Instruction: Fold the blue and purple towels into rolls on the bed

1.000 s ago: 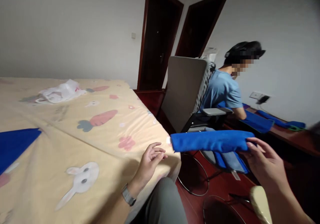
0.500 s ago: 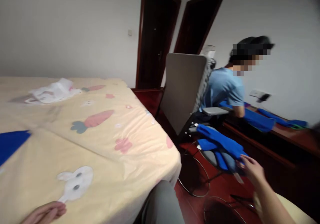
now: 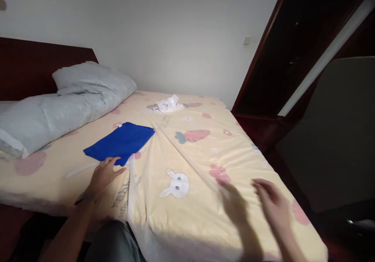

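A folded blue cloth [image 3: 121, 141] with a small white tag at its far edge lies flat on the bed. My left hand [image 3: 105, 174] is at its near edge, fingers spread and fingertips at the fabric; whether they press on it I cannot tell. Over the right part of the patterned bedsheet [image 3: 202, 219] hangs my right hand [image 3: 274, 201], somewhat blurred. Its fingers are partly stretched out with nothing visible in them, and its shadow falls on the sheet to the left.
A grey quilt [image 3: 76, 94] is bunched along the left side by the dark headboard [image 3: 43, 65]. Near the far edge lies a crumpled white plastic bag [image 3: 168, 104]. To the right, past the bed's edge, stands a grey panel-like chair back [image 3: 336, 137].
The view has swung left, away from the seated person and the blue cloths on the chair. My right hand has left the cloth there; my left hand is now at the folded blue cloth.
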`<move>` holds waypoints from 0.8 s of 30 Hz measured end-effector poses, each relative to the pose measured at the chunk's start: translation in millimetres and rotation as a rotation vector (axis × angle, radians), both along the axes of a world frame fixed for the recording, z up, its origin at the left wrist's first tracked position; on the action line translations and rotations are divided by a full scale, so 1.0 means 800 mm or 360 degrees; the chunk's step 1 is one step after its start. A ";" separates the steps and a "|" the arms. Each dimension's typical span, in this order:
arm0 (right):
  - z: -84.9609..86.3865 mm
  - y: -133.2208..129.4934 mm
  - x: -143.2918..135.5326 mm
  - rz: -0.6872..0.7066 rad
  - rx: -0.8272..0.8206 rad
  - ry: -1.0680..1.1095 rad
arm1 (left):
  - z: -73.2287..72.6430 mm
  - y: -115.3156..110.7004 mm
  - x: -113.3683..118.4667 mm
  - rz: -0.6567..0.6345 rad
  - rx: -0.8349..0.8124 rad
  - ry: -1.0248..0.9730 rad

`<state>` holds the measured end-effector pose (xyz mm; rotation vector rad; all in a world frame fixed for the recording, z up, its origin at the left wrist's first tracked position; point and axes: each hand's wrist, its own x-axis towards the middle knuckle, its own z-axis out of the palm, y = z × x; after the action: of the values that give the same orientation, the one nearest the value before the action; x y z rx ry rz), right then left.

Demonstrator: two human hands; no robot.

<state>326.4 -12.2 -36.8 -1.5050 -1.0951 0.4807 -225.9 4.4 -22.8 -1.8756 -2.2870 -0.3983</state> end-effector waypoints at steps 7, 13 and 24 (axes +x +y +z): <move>-0.038 0.028 -0.088 0.0735 -0.0171 -0.0182 | -0.034 0.037 0.039 0.0424 0.0389 0.0336; -0.051 0.027 -0.068 0.0615 -0.0188 -0.0048 | 0.007 0.043 0.051 0.0235 0.0747 0.0335; -0.013 -0.008 -0.128 0.1311 -0.0707 0.0726 | -0.009 -0.130 0.408 -0.1925 -0.0291 -0.0171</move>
<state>224.2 -18.8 -47.1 -1.1477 -1.2492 1.6385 100.7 -99.4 -30.3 -3.1839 -0.9573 -0.4022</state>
